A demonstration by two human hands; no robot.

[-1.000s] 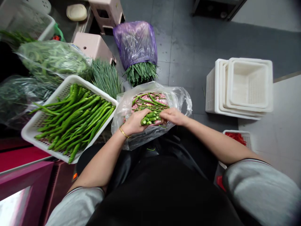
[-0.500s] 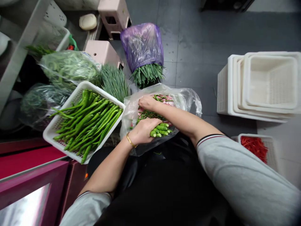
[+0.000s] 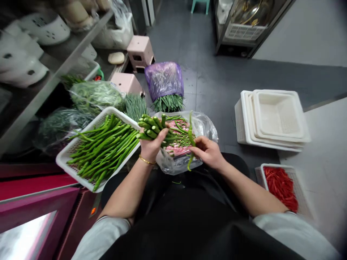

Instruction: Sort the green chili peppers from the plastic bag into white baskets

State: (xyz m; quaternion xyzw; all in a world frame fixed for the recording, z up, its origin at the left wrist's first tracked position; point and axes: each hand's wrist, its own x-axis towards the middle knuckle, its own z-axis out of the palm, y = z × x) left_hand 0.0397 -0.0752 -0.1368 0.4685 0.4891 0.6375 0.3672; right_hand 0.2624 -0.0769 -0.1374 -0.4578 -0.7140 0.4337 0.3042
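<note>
My left hand point(image 3: 152, 147), wearing a gold bracelet, is wrapped round a bunch of long green chili peppers point(image 3: 151, 126), blunt ends pointing up and left. Between the thumb and fingers of my right hand point(image 3: 210, 153) is a single thin, yellowish-green chili pepper point(image 3: 190, 136), upright in view. Below both hands lies an open clear plastic bag point(image 3: 207, 124), with pink material and thin green stalks inside. Left of my left hand, a white basket point(image 3: 61, 159) holds many long green chili peppers point(image 3: 105, 148) lying roughly parallel.
A purple-wrapped bundle of green stalks point(image 3: 165, 81) stands ahead, beside pink stools point(image 3: 141, 48). Bagged greens point(image 3: 97, 95) sit behind the basket. Nested white baskets point(image 3: 279, 112) stand on the right, near red chilies point(image 3: 280, 186). A metal shelf point(image 3: 81, 47) runs along the left.
My right hand has come out of the bag and now pinches one thin chili pepper. My left hand has lifted its bunch up and left. The view has tilted farther forward.
</note>
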